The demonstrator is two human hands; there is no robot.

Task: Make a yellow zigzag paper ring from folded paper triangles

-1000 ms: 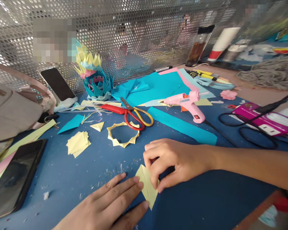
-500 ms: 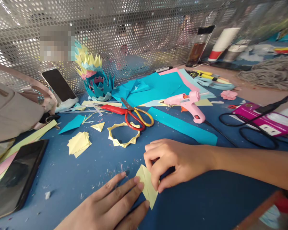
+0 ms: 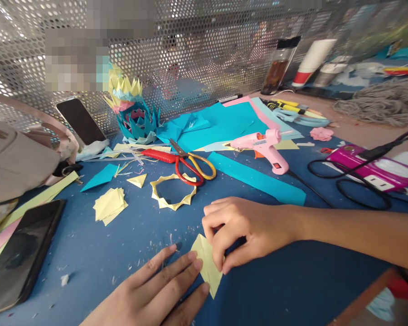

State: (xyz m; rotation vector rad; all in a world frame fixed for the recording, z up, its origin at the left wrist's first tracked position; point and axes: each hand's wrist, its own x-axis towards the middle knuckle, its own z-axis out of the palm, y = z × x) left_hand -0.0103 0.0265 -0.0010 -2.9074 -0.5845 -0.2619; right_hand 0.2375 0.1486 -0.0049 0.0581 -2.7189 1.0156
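Observation:
A small pale yellow piece of folded paper (image 3: 209, 271) lies on the blue tabletop between my hands. My left hand (image 3: 159, 283) is open, its fingers stretched out flat and their tips resting on the paper's left edge. My right hand (image 3: 236, 233) is closed, with fingers curled and thumb and fingertips pinching the paper's right edge. Beyond them lies a ring of folded yellow paper (image 3: 156, 202), partly under the handles of red-and-yellow scissors (image 3: 187, 163). To its left are a stack of yellow paper squares (image 3: 109, 206) and a small yellow paper triangle (image 3: 138, 181).
A pink glue gun (image 3: 270, 149) lies beyond my right hand, near a blue paper strip (image 3: 258, 179). A purple power strip (image 3: 367, 167) with black cables sits at right. A phone (image 3: 23, 258) lies at left. A folded-paper model (image 3: 136, 120) stands by the perforated metal screen (image 3: 197, 50).
The view has shifted very slightly, so everything sits a little further left. Both hands keep their places on the yellow paper.

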